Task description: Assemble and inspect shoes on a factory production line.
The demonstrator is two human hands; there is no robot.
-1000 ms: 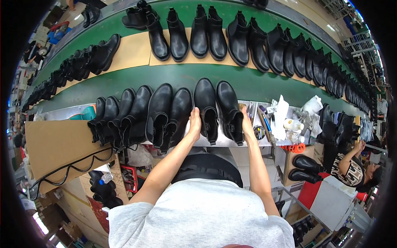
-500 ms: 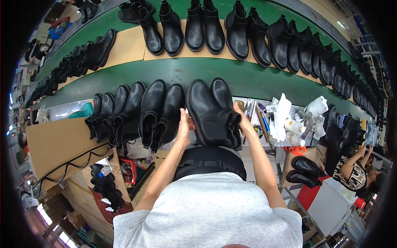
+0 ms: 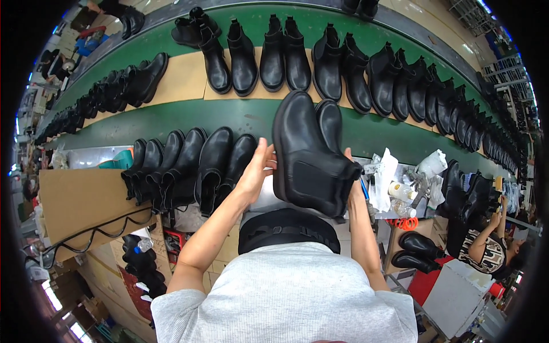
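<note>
A pair of black ankle boots [image 3: 306, 154] is raised in front of me, toes pointing away, one boot overlapping the other. The nearer boot shows its smooth toe, elastic side panel and thick sole edge. My right hand [image 3: 355, 191] grips the pair at the heel and shaft side, most of its fingers hidden behind the leather. On the other side, my left hand [image 3: 253, 177] has its thumb and fingers apart, the fingertips close beside the sole; whether they touch it I cannot tell. Left of that hand stand more black boots [image 3: 214, 163] in a row along the bench edge.
A long green bench [image 3: 240, 117] carries many boots on a cardboard strip [image 3: 183, 80]. Bottles [image 3: 403, 208], crumpled white paper [image 3: 384, 177] and tools lie to the right. A cardboard sheet [image 3: 86, 200] stands at left. A person [image 3: 486, 246] works at far right.
The pair of boots has risen and moved slightly right and away from me, tilting more upright. Both hands have moved with it, and the right hand is now more hidden behind the boots.
</note>
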